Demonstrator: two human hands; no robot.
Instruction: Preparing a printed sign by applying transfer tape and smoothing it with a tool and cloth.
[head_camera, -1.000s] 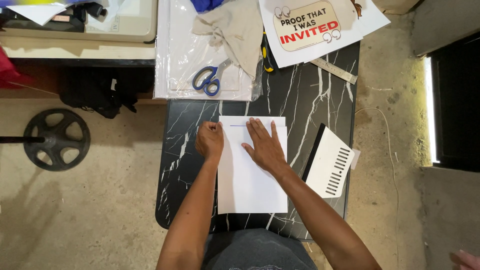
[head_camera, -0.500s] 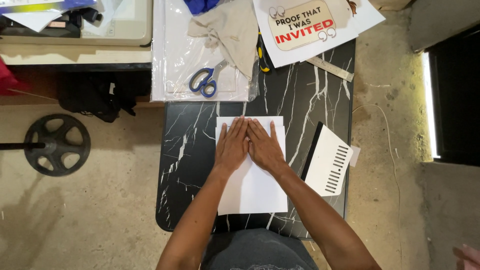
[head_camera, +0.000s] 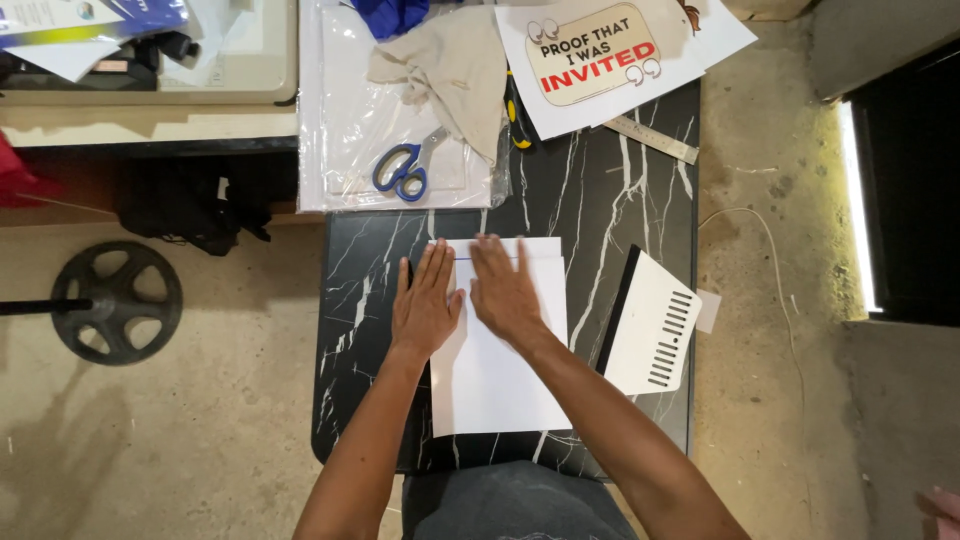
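Paper (head_camera: 500, 370), white, lies in the middle of the frame on the dark bench (head_camera: 640, 200). Both hands press flat on its upper part, fingers spread, gripping nothing: the left hand (head_camera: 425, 305) by the left edge, the right hand (head_camera: 508, 292) just beside it. The top looks folded over. If one hand pushes harder, the paper could slide and the fold could go crooked. The bench looks smooth, so it may slip easily.
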